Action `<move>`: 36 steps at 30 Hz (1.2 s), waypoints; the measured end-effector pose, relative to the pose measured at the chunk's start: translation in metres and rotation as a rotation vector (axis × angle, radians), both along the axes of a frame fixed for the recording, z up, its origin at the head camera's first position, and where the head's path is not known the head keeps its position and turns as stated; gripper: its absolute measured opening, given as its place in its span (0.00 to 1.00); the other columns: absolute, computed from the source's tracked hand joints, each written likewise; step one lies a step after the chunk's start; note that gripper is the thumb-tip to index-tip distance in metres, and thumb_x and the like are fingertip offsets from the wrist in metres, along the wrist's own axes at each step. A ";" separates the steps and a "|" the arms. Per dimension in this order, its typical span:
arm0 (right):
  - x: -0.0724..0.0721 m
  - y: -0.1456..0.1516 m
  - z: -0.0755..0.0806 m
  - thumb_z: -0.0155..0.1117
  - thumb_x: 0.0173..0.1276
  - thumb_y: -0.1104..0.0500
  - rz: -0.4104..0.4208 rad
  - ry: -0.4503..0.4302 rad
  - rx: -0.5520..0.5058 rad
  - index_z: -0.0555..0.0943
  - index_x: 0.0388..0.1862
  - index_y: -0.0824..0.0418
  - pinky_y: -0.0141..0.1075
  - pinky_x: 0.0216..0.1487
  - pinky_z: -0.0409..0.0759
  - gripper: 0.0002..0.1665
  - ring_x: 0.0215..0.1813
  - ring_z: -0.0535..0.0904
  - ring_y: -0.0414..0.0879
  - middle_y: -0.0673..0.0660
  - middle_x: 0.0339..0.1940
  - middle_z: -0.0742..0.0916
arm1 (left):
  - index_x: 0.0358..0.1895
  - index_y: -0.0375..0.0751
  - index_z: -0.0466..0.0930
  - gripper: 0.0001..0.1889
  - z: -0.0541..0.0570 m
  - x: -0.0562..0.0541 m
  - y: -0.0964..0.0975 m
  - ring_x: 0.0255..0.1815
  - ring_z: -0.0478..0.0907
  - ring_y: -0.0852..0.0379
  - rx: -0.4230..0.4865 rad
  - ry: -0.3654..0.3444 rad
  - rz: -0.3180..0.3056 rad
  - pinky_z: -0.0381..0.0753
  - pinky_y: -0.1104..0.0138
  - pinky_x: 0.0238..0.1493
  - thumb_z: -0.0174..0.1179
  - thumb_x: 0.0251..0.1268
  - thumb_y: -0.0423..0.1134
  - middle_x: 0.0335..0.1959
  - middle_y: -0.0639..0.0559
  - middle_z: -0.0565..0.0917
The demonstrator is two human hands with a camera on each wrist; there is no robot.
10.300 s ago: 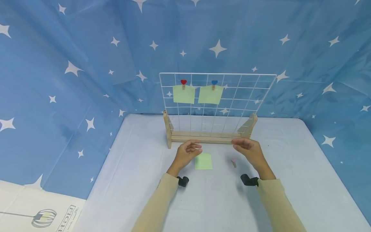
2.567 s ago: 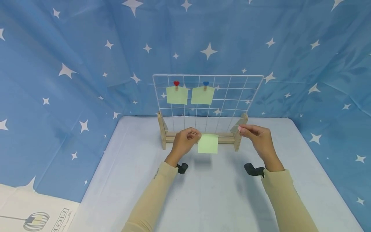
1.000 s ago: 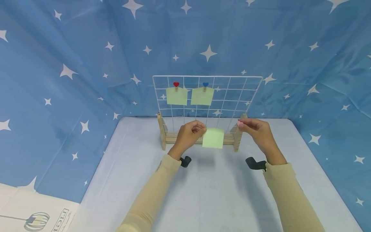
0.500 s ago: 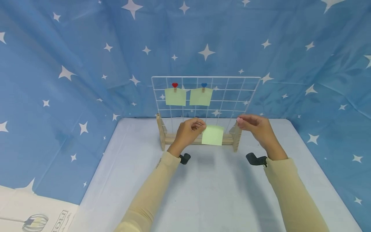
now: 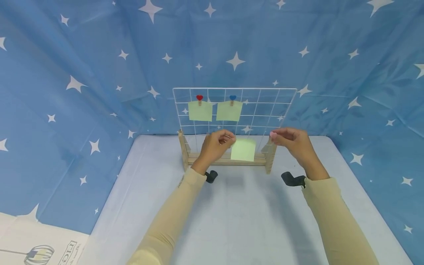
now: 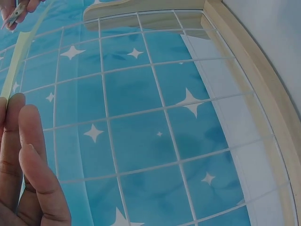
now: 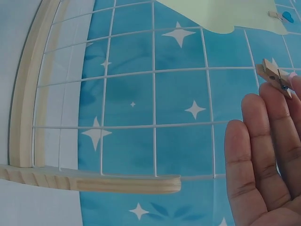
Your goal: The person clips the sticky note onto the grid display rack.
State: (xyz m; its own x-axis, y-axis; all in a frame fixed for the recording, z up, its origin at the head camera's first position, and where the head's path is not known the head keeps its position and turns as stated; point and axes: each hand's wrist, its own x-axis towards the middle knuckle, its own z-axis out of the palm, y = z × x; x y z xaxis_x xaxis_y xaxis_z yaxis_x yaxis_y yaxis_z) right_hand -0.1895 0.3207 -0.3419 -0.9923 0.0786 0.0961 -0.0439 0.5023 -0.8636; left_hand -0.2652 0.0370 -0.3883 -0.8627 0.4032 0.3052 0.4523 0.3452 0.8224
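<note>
My left hand pinches a pale green sticky note by its upper left corner, in front of the lower part of a white wire grid. The left wrist view shows the note nearly edge-on at the fingertips. To the right, my right hand pinches a small wooden clothespin with a pink ornament. Two more green notes hang high on the grid: one under a clip with a red heart, the other under a clip with a blue heart.
A wooden stand holds the grid near the back of the white-covered table. Behind it hangs a blue cloth with white stars. A printed cream sheet lies at lower left. Each wrist carries a black camera mount.
The note and the pink clothespin, both on the table at first, are now held in my hands. Over the last second, both hands rise slightly toward the grid.
</note>
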 end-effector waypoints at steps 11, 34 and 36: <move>0.001 -0.004 0.007 0.68 0.82 0.45 -0.011 0.053 0.002 0.85 0.66 0.69 0.62 0.73 0.75 0.30 0.48 0.85 0.32 0.53 0.51 0.91 | 0.52 0.44 0.89 0.08 0.012 -0.001 0.005 0.38 0.85 0.55 0.015 0.013 -0.018 0.84 0.63 0.44 0.66 0.81 0.42 0.44 0.48 0.92; -0.005 -0.008 0.020 0.71 0.80 0.46 -0.004 0.093 0.001 0.85 0.65 0.69 0.59 0.73 0.76 0.30 0.55 0.81 0.36 0.38 0.46 0.88 | 0.52 0.42 0.89 0.09 0.026 -0.006 0.017 0.38 0.86 0.53 0.108 0.020 0.005 0.81 0.67 0.41 0.65 0.82 0.42 0.39 0.50 0.92; -0.005 -0.008 0.021 0.71 0.80 0.48 0.005 0.115 -0.011 0.85 0.63 0.70 0.49 0.70 0.79 0.28 0.55 0.81 0.37 0.35 0.45 0.88 | 0.51 0.43 0.89 0.08 0.029 -0.007 0.019 0.39 0.86 0.54 0.113 0.024 0.005 0.82 0.67 0.42 0.65 0.82 0.42 0.40 0.50 0.92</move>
State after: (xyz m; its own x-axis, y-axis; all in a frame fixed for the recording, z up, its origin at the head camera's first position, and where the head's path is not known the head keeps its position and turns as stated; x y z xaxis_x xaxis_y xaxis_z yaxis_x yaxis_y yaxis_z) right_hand -0.1947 0.3128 -0.3208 -0.9752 0.0757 0.2082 -0.1450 0.4924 -0.8582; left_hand -0.2719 0.0556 -0.3595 -0.8566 0.3607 0.3690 0.4706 0.2529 0.8453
